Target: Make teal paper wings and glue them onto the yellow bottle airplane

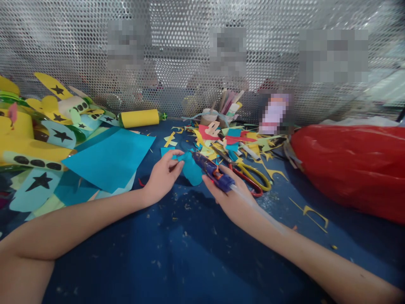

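Between my thumb and fingers, my left hand (pixel 166 171) pinches a small blue paper piece (pixel 193 169) above the table. My right hand (pixel 232 192) is wrapped round a dark blue glue gun (pixel 213 169), with a clear glue stick (pixel 253 204) trailing out of its back end along my forearm. The gun's nozzle points left and meets or nearly meets the top of the blue piece; I cannot tell which. Just beyond my right hand lie scissors (pixel 253 177) with red and yellow handles. Left of my left hand rests a large sheet of blue paper (pixel 114 158).
Yellow paper planes (pixel 19 135) with black stars crowd the left side. A yellow-wrapped bottle (pixel 139 118) lies at the back. Coloured paper scraps (pixel 209 137) are strewn ahead, before a cup of sticks (pixel 226 110). A red plastic bag (pixel 351 164) bulges at right; a perforated silver screen (pixel 177 50) stands behind.
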Demonstrator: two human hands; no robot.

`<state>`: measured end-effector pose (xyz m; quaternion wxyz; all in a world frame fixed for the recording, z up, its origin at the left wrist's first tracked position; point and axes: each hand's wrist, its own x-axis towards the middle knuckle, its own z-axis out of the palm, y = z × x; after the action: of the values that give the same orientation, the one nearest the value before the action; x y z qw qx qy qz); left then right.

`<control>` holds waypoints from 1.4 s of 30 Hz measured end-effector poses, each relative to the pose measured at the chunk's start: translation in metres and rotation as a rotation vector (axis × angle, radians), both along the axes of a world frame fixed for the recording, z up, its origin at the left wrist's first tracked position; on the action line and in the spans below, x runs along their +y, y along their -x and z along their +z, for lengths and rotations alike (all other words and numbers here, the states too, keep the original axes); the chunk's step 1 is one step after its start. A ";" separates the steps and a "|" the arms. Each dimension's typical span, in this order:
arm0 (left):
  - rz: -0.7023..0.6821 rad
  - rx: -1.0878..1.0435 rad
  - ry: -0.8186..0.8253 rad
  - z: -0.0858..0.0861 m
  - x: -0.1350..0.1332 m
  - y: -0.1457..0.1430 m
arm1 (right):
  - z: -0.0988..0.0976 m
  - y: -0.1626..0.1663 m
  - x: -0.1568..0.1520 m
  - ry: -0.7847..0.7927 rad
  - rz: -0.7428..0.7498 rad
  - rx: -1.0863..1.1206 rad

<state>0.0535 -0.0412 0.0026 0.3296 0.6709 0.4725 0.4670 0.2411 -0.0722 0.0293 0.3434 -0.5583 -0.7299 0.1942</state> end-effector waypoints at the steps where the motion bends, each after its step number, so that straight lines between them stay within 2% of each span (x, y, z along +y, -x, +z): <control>1: 0.002 0.004 0.005 0.000 0.000 0.000 | 0.000 0.000 0.000 -0.009 -0.001 0.001; 14: -0.024 -0.078 0.029 0.001 0.000 -0.001 | -0.006 0.002 -0.003 0.023 0.071 0.017; 29: -0.001 -0.008 0.033 0.001 0.000 0.000 | -0.002 -0.004 0.003 0.006 -0.023 -0.034; 34: -0.002 -0.008 0.032 0.001 0.001 0.000 | 0.000 -0.002 0.001 0.046 0.029 -0.007; 42: -0.026 -0.063 0.063 0.003 -0.001 -0.001 | -0.009 0.001 -0.002 0.021 0.075 0.047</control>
<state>0.0545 -0.0417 0.0059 0.3712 0.6515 0.4675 0.4682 0.2404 -0.0738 0.0207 0.3472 -0.5293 -0.7399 0.2276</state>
